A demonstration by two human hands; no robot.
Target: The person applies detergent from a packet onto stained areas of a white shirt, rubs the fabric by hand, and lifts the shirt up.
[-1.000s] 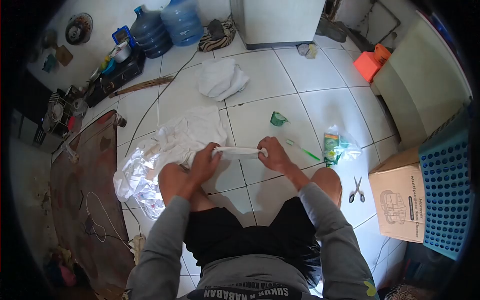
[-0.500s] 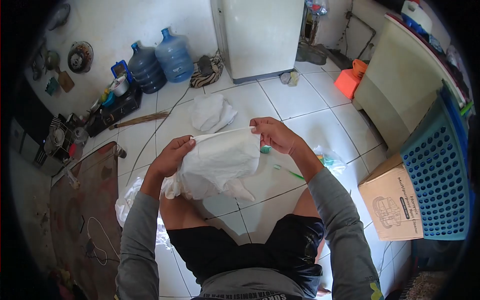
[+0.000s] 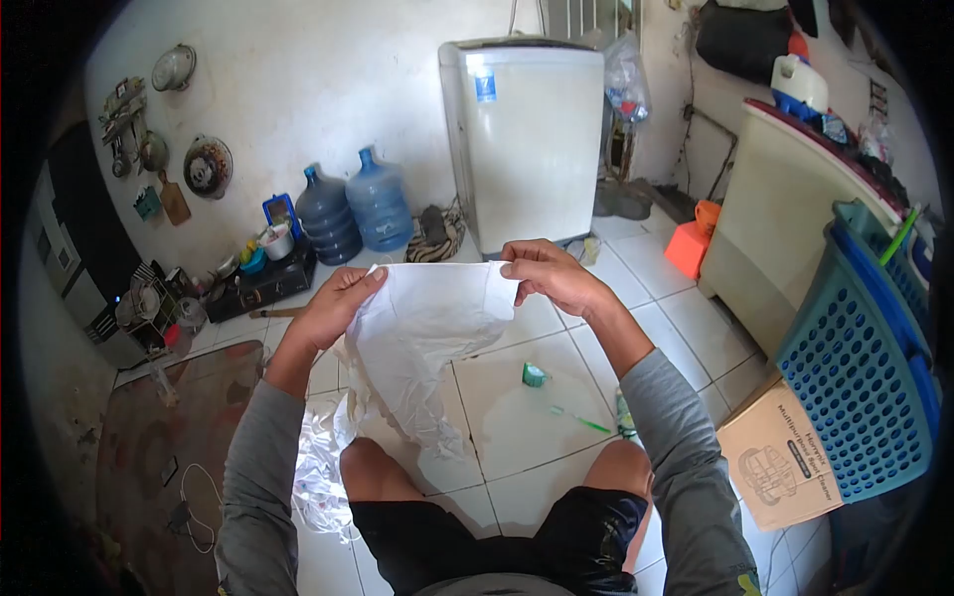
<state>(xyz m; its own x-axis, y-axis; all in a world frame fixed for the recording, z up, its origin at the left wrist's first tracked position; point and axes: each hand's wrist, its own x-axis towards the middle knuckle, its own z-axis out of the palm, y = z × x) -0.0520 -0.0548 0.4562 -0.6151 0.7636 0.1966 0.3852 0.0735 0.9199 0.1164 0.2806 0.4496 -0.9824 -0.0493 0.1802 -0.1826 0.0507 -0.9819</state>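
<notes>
A white cloth [image 3: 427,318], thin and wrinkled, hangs stretched between my two hands, its upper edge pulled straight. My left hand [image 3: 343,303] pinches the upper left corner between thumb and fingers. At the upper right corner, my right hand [image 3: 552,278] grips the same edge. The lower part of the cloth droops in loose folds above the tiles, between my knees. On the floor beyond my knees lie a green-handled toothbrush [image 3: 581,419] and a small green item [image 3: 534,374] whose kind I cannot make out.
Crumpled white material [image 3: 323,472] lies beside my left leg. A carton [image 3: 775,452] and a blue perforated basket [image 3: 855,358] stand at right. Two water jugs [image 3: 378,204] and a white washing machine [image 3: 527,139] line the back wall. A dark mat [image 3: 179,417] covers floor at left.
The view has tilted upward. The cloth's upper edge is straighter and its folds hang longer. A white cloth heap seen on the floor behind it no longer shows.
</notes>
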